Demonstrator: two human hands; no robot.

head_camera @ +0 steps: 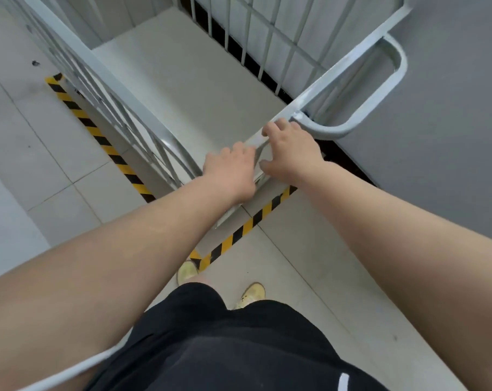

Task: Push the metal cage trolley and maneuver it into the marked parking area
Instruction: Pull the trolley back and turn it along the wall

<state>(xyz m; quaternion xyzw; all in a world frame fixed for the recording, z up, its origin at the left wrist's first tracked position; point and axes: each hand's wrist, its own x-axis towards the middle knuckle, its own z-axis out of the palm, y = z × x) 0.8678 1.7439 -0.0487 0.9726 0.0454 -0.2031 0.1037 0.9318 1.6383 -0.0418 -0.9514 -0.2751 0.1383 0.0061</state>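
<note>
the person is standing over the metal cage trolley [182,80], looking down into it. both hands are resting on the trolley's near top rail [337,77], which is running from the middle of the view up toward 1 o'clock. the left hand [230,173] is lying palm down on the rail's lower end, fingers [243,149] curling over the far edge and held loosely together, so it is gripping rather than lying flat. the right hand [292,152] is sitting just beside it toward 2 o'clock, thumb spread toward the left hand and fingertips [278,125] hooking over the rail; how tightly it is closing cannot be told. the two hands are close together, and whether they are touching is unclear.

a curved white handle loop [380,88] is sticking out from the rail at 2 o'clock, just beyond the right hand and not being held. the trolley's barred side is sweeping from 10 o'clock down to the centre. yellow and black floor tape [98,134] is marking the parking area, with a corner [199,261] at 6 o'clock by the person's pale shoes [250,294]. the trolley's base is lying inside those lines, its near edge just by the tape. a grey wall [450,122] is filling 3 o'clock.
</note>
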